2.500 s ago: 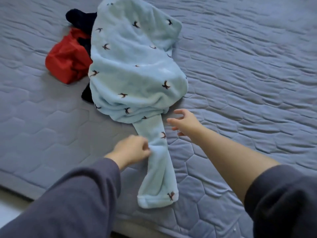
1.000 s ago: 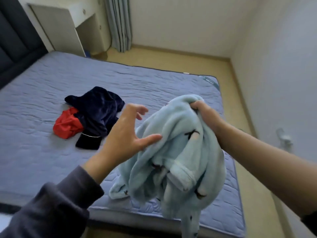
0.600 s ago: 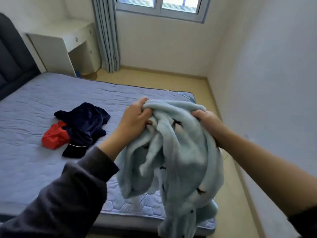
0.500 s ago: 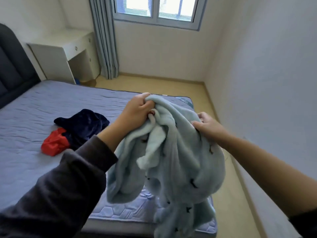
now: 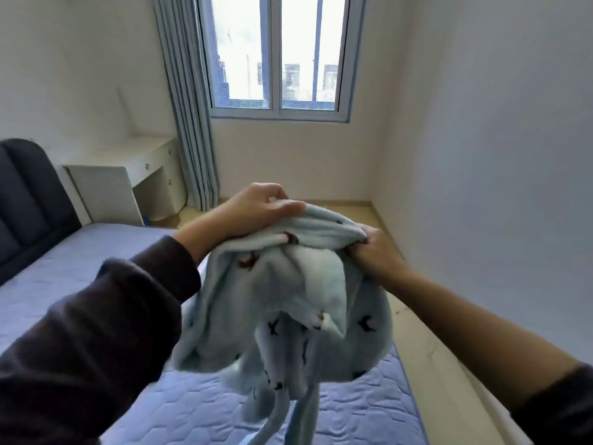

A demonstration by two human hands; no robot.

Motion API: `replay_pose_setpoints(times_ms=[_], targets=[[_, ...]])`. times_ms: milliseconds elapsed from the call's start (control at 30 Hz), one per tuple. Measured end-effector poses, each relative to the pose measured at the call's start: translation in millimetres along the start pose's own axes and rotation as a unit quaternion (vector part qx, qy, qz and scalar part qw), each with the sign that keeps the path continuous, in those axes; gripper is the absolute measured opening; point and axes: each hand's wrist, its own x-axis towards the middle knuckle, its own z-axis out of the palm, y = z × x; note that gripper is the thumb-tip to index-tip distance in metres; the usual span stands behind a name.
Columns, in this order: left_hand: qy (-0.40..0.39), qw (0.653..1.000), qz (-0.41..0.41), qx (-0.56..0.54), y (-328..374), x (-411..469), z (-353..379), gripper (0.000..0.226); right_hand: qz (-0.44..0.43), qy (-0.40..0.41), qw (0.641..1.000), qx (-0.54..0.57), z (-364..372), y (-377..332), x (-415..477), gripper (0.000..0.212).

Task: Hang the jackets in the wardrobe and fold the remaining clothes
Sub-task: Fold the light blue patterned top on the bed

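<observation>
Judged to be the shake-out stage, ahead of hanging or folding. Advise working along the top edge of the fleece (image 5: 288,303) to locate both shoulders, then drawing the hands apart so that the bunched body drops straight, with no sleeve trapped inside. Advise holding it clear of the bed (image 5: 353,409) until that is done; cannot tell from here whether jacket or top. Found hanging as a crumpled mass between the forearms, low over the near bed corner. Found the right hand (image 5: 373,252) with fingers curled tight into a gathered edge — a firm grip. Found the left hand (image 5: 260,208) beside it, laid over the top fold, fingers bent down across the cloth, one fingertip showing beneath — a clamp. Noted beyond: desk (image 5: 106,187), curtain (image 5: 189,123), window (image 5: 276,53).
</observation>
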Motion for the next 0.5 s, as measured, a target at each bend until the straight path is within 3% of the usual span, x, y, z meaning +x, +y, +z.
replay_pose_setpoints(times_ms=[67, 133, 267, 400, 500], targets=[[-0.062, 0.987, -0.005, 0.147, -5, -7, -19, 0.047, -0.027, 0.003, 0.999, -0.041, -9, -20, 13, 0.027], [-0.092, 0.955, -0.002, 0.281, -10, -12, -29, 0.042, -0.056, -0.008, 0.992, -0.109, -11, -37, 25, 0.01], [0.028, 0.893, 0.033, 0.448, -22, -13, -53, 0.013, -0.096, -0.016, 0.95, -0.298, -6, -59, 39, 0.014], [0.141, 0.857, 0.066, 0.491, -28, -8, -68, 0.007, -0.096, -0.001, 0.906, -0.412, -4, -50, 52, 0.009], [0.143, 0.902, -0.002, 0.407, -35, 0, -77, 0.003, 0.004, -0.001, 0.872, -0.489, -19, -39, 59, 0.003]])
